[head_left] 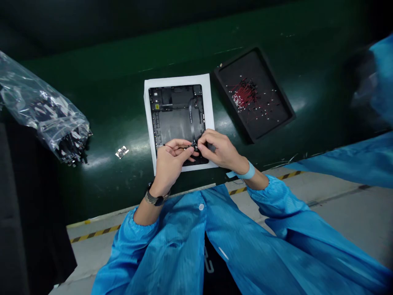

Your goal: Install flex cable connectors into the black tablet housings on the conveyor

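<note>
Head view: your left hand (173, 159) grasps a small part (194, 146) in its fingers, above the near end of the black housing (176, 128). Your right hand's (220, 149) fingers bend in beside it; I cannot tell whether they grip. Apparent step: fine two-handed positioning; next move calls for steady left support.

Electronics workshop: device casing (176, 127), green workbench (107, 110), wire tray (260, 76), smock (181, 250), striped floor tape (95, 234).
</note>
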A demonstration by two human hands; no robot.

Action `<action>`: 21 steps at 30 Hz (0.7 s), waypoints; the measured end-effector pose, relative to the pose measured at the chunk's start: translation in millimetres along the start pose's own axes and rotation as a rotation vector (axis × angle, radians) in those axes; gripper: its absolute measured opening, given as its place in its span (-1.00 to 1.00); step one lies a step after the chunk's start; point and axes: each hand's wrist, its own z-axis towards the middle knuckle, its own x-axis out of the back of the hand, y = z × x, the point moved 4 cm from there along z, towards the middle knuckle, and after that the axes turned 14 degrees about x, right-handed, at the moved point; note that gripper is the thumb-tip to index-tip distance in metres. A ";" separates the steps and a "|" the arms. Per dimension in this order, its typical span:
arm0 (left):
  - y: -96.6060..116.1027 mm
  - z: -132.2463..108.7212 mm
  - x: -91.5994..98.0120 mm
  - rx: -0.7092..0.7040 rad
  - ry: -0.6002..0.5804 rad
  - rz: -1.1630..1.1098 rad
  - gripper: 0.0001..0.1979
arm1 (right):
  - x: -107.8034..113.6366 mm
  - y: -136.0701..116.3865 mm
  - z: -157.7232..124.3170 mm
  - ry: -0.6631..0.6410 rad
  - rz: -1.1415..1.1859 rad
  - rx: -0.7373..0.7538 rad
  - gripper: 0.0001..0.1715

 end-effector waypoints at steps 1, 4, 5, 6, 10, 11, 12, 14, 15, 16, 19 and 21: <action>0.1 -0.2 -0.1 0.001 0.004 0.001 -0.76 | -0.3 0.2 0.1 -0.003 0.003 -0.013 -0.84; 0.2 -0.4 -0.2 0.002 0.010 0.004 -0.74 | -0.5 1.0 0.7 0.004 0.010 -0.052 -0.83; 0.1 -0.4 -0.2 0.000 0.011 0.005 -0.73 | -0.4 1.2 1.0 0.009 0.012 -0.060 -0.82; -0.1 -0.3 -0.3 -0.002 0.012 0.006 -0.72 | -0.4 1.4 1.3 0.012 0.013 -0.066 -0.82; -2.1 0.6 -0.5 -0.015 0.018 0.014 -0.69 | -0.8 1.8 1.8 0.022 0.006 -0.062 -0.82; -2.7 0.6 -0.6 -0.022 0.022 0.017 -0.68 | -0.9 1.8 1.7 0.024 0.002 -0.061 -0.83; -3.4 0.5 -0.6 -0.031 0.028 0.021 -0.69 | -1.1 1.8 1.5 0.026 -0.001 -0.060 -0.82; -4.7 -0.6 -1.1 -0.060 0.051 0.033 -0.71 | -1.7 1.6 1.0 0.033 0.001 -0.065 -0.82; -5.2 -1.5 -1.6 -0.081 0.070 0.039 -0.72 | -2.0 1.3 0.8 0.040 0.004 -0.071 -0.82; -5.5 -2.7 -2.1 -0.107 0.095 0.043 -0.74 | -2.4 0.9 0.5 0.050 0.008 -0.078 -0.82; -6.4 -7.2 -4.1 -0.181 0.192 0.064 -0.79 | -3.8 -0.3 -0.5 0.087 0.006 -0.114 -0.82; -7.4 -9.5 -5.7 -0.203 0.250 0.082 -0.81 | -5.0 -1.0 -1.2 0.107 -0.009 -0.137 -0.81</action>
